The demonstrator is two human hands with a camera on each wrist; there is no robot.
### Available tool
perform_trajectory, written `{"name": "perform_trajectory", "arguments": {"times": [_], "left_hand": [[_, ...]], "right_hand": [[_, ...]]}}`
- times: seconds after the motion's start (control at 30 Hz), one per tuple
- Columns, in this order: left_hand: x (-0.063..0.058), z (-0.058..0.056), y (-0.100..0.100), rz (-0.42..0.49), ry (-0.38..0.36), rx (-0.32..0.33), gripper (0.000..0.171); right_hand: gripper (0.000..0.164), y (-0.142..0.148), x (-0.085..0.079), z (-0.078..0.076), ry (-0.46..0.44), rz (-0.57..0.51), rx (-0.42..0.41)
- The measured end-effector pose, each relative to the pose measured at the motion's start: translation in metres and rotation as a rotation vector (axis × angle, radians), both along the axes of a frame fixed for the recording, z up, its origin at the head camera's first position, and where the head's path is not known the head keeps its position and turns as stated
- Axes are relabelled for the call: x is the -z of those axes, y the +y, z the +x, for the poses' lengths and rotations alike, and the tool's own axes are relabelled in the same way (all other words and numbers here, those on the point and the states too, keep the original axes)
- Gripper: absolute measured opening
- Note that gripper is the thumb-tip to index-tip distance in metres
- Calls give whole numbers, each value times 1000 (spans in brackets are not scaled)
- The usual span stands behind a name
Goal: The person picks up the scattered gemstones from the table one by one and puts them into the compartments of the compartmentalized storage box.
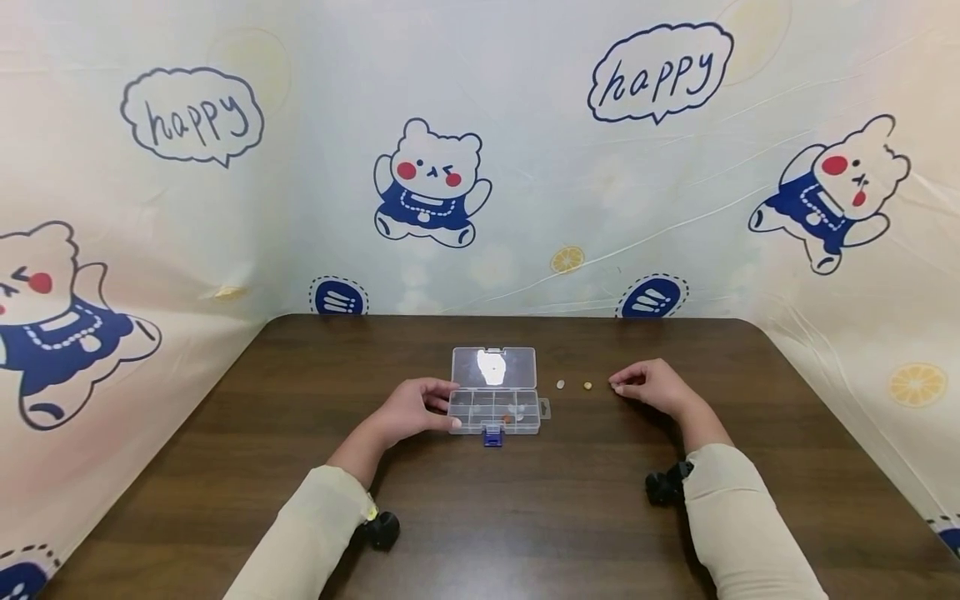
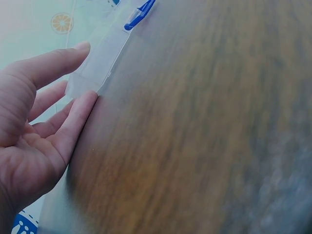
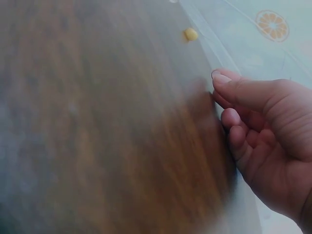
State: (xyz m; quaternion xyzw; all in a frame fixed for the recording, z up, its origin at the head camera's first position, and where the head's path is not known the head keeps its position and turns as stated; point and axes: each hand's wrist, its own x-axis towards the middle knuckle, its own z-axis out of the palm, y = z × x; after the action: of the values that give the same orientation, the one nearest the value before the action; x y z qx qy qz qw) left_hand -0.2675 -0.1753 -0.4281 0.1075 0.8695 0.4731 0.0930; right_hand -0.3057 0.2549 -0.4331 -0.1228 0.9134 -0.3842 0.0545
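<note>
A clear plastic compartment box (image 1: 495,412) stands on the table with its lid (image 1: 472,367) raised at the back and a blue latch (image 1: 492,437) at the front. Several small pieces, white and orange-brown, lie in its right-hand compartments. My left hand (image 1: 408,408) holds the box's left end, thumb at the front corner and fingers at the side and back. Low over the table, my right hand (image 1: 660,387) brings thumb and index fingertips together; whatever lies between them is hidden. Left of it sit a small yellow piece (image 1: 587,386) and a whitish piece (image 1: 560,384).
The brown wooden table (image 1: 570,508) ends at a printed cloth backdrop (image 1: 525,192) behind and at both sides. A clear hanging tab (image 1: 545,408) juts from the box's right end. Each wrist carries a black camera (image 1: 382,531).
</note>
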Motion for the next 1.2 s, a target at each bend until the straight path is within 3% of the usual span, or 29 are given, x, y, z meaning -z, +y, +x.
{"name": "perform_trajectory", "arguments": {"times": [0.77, 1.2], "left_hand": [[2, -2, -1, -13, -9, -12, 59], [1, -1, 0, -8, -3, -10, 58]], "right_hand": [[21, -13, -16, 6, 36, -71, -36], [20, -20, -25, 11, 109, -76, -57]]}}
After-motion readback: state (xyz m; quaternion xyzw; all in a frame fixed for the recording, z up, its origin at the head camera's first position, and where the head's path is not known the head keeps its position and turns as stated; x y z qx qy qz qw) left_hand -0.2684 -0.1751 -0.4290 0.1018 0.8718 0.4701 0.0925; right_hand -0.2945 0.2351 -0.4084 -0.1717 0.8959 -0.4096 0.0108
